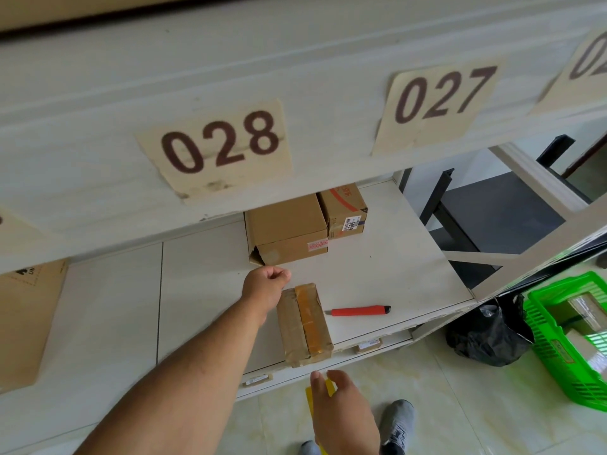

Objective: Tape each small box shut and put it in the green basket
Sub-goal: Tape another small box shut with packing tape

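The small box (304, 325) lies flat on the white shelf (394, 274), at the front edge, its near end slightly overhanging. A strip of brown tape runs lengthwise along the top of the box.

Left hand (266, 289): positioned at 11 o'clock from the small box, just beside its far left corner. The fingers are curled toward the palm. Whether the hand touches the box cannot be told; nothing shows within its grip.

Right hand (341, 412): positioned at 6 o'clock from the small box, below the shelf edge. The fingers grip a yellow object (320, 394), of which only part shows.

A red utility knife (358, 311) lies on the shelf at 3 o'clock from the small box, near it but apart, the blade end pointing toward the box.

Two larger cardboard boxes stand at 12 o'clock, farther back on the shelf: a plain box (289, 228) and a labelled box (345, 210), side by side and touching.

The green basket (558, 339) stands on the floor at 3 o'clock, well apart from the shelf, with packages inside. A black bag (486, 333) sits between the basket and the shelf.

Number cards 028 (220, 142) and 027 (440, 100) are fixed on the shelf above.
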### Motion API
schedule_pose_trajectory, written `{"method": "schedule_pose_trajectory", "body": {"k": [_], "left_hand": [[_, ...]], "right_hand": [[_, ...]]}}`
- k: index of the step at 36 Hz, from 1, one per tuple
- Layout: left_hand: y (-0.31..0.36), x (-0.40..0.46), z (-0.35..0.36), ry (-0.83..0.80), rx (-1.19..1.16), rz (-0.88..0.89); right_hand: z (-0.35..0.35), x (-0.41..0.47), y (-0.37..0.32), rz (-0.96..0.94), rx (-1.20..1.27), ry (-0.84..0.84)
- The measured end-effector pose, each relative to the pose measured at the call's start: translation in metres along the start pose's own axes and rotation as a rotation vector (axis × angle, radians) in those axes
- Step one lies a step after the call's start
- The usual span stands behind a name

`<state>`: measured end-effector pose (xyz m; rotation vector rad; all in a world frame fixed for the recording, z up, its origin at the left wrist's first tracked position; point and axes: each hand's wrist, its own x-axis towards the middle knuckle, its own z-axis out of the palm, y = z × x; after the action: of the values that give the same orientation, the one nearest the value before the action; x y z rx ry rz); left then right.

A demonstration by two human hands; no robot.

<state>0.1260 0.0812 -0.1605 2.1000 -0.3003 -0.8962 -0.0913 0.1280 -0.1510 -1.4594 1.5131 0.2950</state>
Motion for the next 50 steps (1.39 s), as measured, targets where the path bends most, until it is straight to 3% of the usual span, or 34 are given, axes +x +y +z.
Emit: {"method": "schedule_pose_trajectory", "body": {"k": [13, 23, 37, 44, 47, 50], "left_hand": [[-0.001, 0.009, 0.003, -0.069, 0.131, -0.196], [0.01, 0.009, -0.006, -0.179, 0.511, 0.207], [-0.002, -0.011, -0.017, -0.471, 0.738, 0.2], [-0.009, -0.015, -0.011, -0.35, 0.848, 0.276], [-0.01, -0.021, -0.011, -0.106, 0.968, 0.451], [-0.015, -0.041, -0.009, 0.151, 0.921, 0.748]], "right_hand": [[0.0, 0.022, -0.003, 0.007, -0.042, -0.033], [-0.003, 0.028, 0.002, -0.057, -0.079, -0.013], [0.001, 0.036, 0.004, -0.065, -0.092, 0.009], [-0.005, 0.037, 0.004, -0.114, -0.093, -0.004], [-0.004, 0.036, 0.004, -0.1, -0.065, -0.022], [-0.004, 0.036, 0.002, -0.091, -0.043, -0.022]]}}
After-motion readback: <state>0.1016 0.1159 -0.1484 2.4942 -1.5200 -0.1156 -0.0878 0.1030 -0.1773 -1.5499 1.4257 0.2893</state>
